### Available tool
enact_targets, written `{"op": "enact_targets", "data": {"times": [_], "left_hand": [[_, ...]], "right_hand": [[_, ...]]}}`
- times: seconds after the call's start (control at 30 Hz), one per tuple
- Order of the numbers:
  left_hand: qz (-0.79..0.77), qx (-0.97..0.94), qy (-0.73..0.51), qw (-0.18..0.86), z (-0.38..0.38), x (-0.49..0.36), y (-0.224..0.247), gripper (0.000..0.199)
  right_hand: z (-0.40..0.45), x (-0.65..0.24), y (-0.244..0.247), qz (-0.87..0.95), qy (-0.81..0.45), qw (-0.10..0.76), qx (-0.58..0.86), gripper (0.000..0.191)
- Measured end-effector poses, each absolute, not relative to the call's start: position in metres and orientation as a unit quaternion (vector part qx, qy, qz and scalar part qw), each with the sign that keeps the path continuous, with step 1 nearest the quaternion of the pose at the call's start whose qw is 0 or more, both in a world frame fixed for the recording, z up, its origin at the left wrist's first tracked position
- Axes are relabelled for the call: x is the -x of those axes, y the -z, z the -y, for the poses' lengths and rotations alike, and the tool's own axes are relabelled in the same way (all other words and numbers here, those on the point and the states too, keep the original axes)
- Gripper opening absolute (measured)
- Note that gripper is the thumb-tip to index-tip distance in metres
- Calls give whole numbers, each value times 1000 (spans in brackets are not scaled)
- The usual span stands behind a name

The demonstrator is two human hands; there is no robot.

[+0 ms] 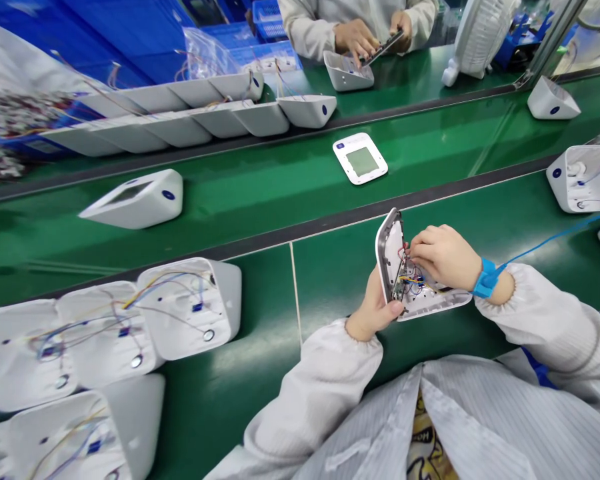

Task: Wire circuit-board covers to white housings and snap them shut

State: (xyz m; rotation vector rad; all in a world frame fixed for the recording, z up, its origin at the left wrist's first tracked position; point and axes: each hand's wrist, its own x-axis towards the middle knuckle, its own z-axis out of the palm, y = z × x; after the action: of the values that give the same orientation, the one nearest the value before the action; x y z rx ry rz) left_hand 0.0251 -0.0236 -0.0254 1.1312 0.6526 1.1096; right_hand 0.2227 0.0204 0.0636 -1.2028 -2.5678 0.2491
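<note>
My left hand (374, 312) grips the lower edge of a white front panel (389, 257), which stands tilted with its circuit-board side facing right. Beneath and right of the panel, an open white housing (437, 305) rests on the bench, with coloured wires (416, 280) running between the two. The fingers of my right hand (445, 253) are pinched together at the panel's inner side, by a thin red wire. Exactly what sits at those fingertips is partly hidden. A blue wrist strap (487, 279) with a cord circles my right wrist.
Several open white housings with wires (190, 313) stand at left. On the green belt (260, 180) lie a panel with a screen (361, 159) and a closed unit (145, 200). Across it, a co-worker's hands (357, 40) handle another panel. More housings (580, 180) stand at right.
</note>
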Motion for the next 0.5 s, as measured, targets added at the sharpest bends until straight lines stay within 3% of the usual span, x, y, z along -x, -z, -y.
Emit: {"op": "enact_targets", "data": {"times": [0.5], "left_hand": [[-300, -476, -453, 692, 16, -33, -6, 95]], "right_hand": [[-22, -221, -66, 898, -79, 146, 407, 21]]}}
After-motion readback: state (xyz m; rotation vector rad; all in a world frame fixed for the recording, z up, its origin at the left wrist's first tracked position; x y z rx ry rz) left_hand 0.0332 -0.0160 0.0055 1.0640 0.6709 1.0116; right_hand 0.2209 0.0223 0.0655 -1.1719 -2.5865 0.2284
